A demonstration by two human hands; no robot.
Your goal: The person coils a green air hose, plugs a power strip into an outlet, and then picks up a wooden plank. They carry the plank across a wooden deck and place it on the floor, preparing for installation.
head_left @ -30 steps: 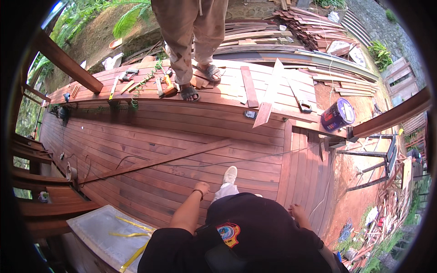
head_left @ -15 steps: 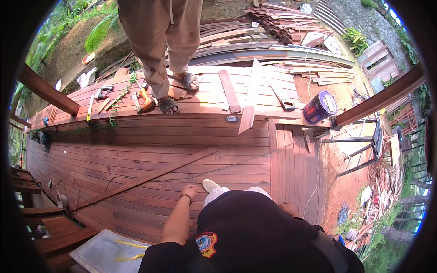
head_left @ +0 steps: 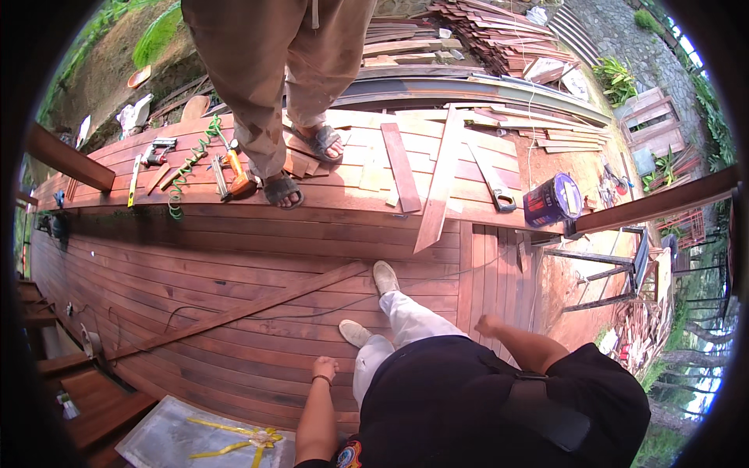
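Head view: which hand lay nearer the long, flat reddish-brown wooden plank [head_left: 250,313]?

Bare left hand [head_left: 326,368], not right hand [head_left: 490,324]. Plank lay ahead on slatted brown wooden deck [head_left: 234,370], long axis slanting forward-right.

Grips?

Couldn't tell, apart or together; nothing showed held.

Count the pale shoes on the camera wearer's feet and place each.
2: the front shoe just right of the loose board's upper end; the rear shoe below it, nearer the left hand.

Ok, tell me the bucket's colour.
The bucket is mostly dark purple, seen best in the head view.
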